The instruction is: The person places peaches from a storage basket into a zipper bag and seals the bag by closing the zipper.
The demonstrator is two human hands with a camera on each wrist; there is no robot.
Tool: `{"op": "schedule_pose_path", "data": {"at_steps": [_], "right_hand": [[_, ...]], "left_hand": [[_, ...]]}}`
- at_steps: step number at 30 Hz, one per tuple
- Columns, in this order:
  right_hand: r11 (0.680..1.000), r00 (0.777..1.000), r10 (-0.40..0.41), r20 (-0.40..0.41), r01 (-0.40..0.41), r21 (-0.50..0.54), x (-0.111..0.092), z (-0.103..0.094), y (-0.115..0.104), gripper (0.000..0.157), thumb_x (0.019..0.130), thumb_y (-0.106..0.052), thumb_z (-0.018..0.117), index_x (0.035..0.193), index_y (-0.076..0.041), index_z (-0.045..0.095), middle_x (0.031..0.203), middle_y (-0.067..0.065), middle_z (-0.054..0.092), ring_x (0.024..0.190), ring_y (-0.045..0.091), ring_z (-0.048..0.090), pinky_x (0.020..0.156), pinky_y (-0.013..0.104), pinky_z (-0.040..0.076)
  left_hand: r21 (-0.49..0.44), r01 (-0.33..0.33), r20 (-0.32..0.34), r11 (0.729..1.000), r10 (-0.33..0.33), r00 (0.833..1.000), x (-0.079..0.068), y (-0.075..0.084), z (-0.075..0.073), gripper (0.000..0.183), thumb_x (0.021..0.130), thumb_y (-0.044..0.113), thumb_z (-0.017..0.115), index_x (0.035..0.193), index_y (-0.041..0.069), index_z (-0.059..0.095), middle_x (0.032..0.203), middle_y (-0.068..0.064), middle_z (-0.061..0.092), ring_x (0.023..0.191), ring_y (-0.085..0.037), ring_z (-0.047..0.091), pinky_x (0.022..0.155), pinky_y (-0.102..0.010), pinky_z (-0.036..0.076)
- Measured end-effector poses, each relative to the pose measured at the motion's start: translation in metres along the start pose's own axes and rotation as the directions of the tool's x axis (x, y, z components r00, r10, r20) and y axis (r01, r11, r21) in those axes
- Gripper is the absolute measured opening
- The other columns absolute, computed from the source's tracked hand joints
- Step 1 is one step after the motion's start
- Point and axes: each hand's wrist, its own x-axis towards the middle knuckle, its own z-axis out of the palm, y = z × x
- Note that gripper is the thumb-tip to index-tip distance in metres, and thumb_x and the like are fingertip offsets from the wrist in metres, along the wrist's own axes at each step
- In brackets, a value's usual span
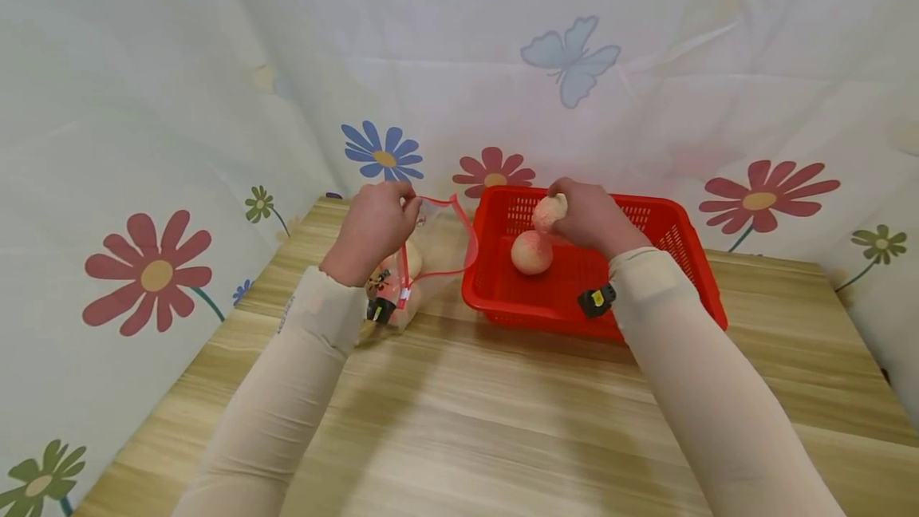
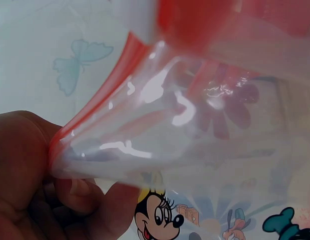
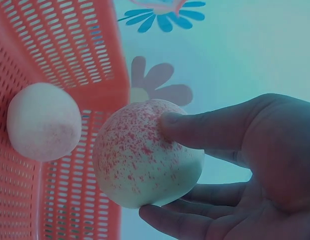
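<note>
Flowered cloth [image 1: 431, 38] backs a peach [image 3: 144, 165] pinched between the right fingers [image 3: 180, 221].

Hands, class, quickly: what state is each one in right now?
Left hand: closed, gripping the red edge of the clear bag.
Right hand: closed on a peach, fingers and thumb around it.

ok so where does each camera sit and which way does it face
Head: on the head, facing forward and down at clear bag and red basket; sleeves, left hand and right hand show.
Left wrist: on that wrist, facing the clear bag; left hand shows.
Right wrist: on that wrist, facing the held fruit; right hand shows.
Shared by head and right wrist: red basket, held fruit.
</note>
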Motion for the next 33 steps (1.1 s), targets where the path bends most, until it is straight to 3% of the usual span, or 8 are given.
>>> {"op": "schedule_pose_path", "data": {"at_steps": [21,33], "right_hand": [[0.993,0.993,-0.12,-0.02,0.121,0.016,-0.014,0.007,-0.018,0.066,0.081,-0.023,0.077,0.138,-0.016,0.045,0.13,0.008,0.056,0.114,0.029,0.052,0.089,0.049,0.054],[0.977,0.983,-0.185,-0.017,0.186,0.105,-0.014,0.015,-0.021,0.057,0.08,-0.029,0.077,0.13,-0.021,0.05,0.12,0.003,0.059,0.107,0.024,0.054,0.084,0.043,0.056]], "left_hand": [[0.006,-0.023,-0.011,1.0,0.024,1.0,0.0,-0.002,0.003,0.024,0.097,0.023,0.055,0.101,0.004,0.07,0.075,-0.008,0.067,0.059,-0.021,0.057,0.056,-0.03,0.047],[0.005,-0.02,-0.014,1.0,0.02,1.0,0.0,-0.002,0.005,0.025,0.097,0.023,0.056,0.102,0.004,0.07,0.078,-0.009,0.068,0.059,-0.021,0.057,0.055,-0.029,0.046]]}}
